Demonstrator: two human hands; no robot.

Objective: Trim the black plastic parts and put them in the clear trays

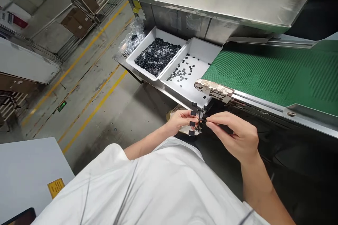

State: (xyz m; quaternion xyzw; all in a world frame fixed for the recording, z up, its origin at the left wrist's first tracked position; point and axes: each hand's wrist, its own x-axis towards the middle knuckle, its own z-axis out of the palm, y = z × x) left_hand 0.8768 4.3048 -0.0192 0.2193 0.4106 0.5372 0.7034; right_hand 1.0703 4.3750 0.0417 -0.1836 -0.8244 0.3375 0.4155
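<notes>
Right hand (232, 135): thumb and index finger pressed together, pinching a thin dark piece (202, 121) too small to identify. Left hand (179, 121): fingers curled, holding a row of small black square parts (192, 119) that stands just beyond the fingertips. The thin dark piece lies at the row, between the two hands; whether the two are joined cannot be determined.

Ahead of the left hand is a white tray (203, 51) containing scattered black parts (182, 72). Directly beside it, farther left of the hand, a second white tray (141, 44) contains a dense heap of black parts (157, 56). A clear plastic bag (132, 38) lies at the far corner of the second tray.

Ahead of the right hand, a green conveyor belt (274, 74) with a steel edge (264, 107) ends beside the first tray. A steel shelf (211, 3) lies beyond the trays, well ahead of both hands. Yellow floor lines (92, 112) run to the left of the left hand.
</notes>
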